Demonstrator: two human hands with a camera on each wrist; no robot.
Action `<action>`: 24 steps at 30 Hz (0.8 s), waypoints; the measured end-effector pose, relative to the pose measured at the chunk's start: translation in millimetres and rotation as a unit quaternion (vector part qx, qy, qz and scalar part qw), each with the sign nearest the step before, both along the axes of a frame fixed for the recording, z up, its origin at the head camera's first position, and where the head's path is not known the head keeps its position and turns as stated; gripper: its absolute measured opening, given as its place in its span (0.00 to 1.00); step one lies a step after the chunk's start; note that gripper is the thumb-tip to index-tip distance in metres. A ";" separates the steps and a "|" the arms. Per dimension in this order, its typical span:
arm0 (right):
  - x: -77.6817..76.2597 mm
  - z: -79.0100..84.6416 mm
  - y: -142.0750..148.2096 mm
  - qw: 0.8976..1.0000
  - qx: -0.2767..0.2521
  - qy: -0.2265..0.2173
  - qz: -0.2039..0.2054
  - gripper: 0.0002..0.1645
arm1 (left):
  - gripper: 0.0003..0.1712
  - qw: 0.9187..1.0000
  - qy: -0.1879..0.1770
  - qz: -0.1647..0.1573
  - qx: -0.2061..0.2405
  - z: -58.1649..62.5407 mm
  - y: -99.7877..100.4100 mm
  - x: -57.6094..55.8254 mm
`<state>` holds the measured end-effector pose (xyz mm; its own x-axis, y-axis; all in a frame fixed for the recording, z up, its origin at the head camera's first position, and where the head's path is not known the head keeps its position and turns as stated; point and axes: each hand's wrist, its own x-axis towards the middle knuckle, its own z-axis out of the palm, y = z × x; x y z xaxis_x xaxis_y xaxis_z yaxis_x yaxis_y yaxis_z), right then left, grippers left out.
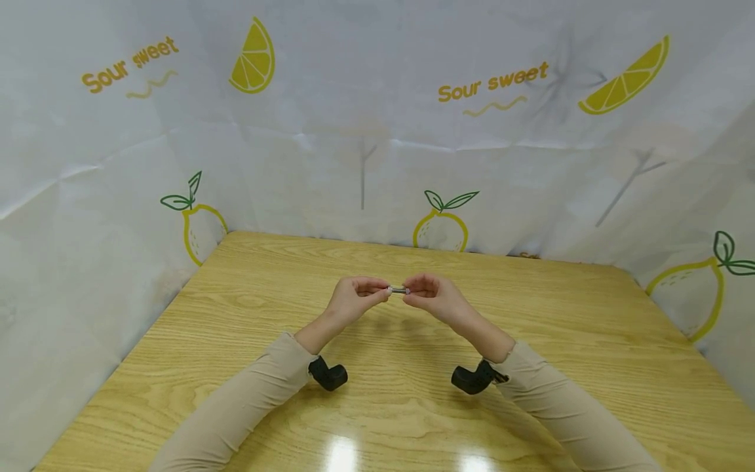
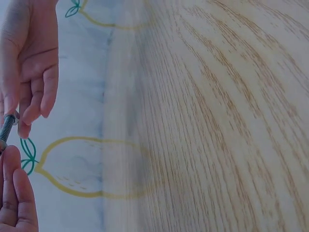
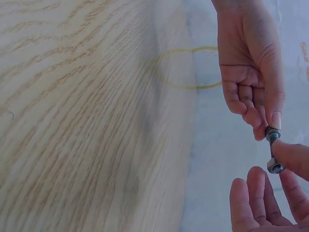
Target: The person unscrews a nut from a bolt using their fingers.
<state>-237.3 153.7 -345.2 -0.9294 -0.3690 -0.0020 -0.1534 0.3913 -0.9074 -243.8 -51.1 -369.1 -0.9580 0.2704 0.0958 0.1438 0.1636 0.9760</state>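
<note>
A small metal bolt (image 1: 399, 290) is held level between both hands above the table. My left hand (image 1: 349, 300) pinches one end between thumb and fingers. The right hand (image 1: 439, 299) pinches the opposite end the same way. In the right wrist view, a hexagonal piece (image 3: 275, 166) sits at the right hand's end, and ring-like metal parts (image 3: 273, 132) lie at the left fingertips. Whether the hexagonal piece is a nut or the bolt's head cannot be told. The thread (image 2: 6, 129) shows between the fingertips in the left wrist view.
Beneath the hands lies a wood-grain table (image 1: 377, 406). A white cloth (image 1: 330, 164) printed with lemons hangs behind it and along its sides. Black curved mounts (image 1: 328, 375) stick out from the beige sleeves (image 1: 236, 400) at both wrists.
</note>
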 end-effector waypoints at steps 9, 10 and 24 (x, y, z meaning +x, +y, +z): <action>-0.7 1.5 1.2 1.000 0.006 -0.012 0.016 0.22 | 0.15 1.000 0.004 0.005 -0.004 -0.3 -0.8 1.0; -0.5 1.5 1.0 1.000 0.008 -0.008 0.013 0.21 | 0.15 1.000 0.004 0.004 -0.002 -0.4 -1.0 1.0; -0.8 1.5 -1.3 1.000 0.023 -0.013 0.013 0.22 | 0.15 1.000 0.007 0.002 -0.005 -1.6 -0.7 0.2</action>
<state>-238.1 152.4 -343.7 -0.9190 -0.3919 -0.0439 -0.1405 0.4294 -0.8921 -243.6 -51.8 -370.7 -0.9578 0.2668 0.1070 0.1568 0.1731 0.9723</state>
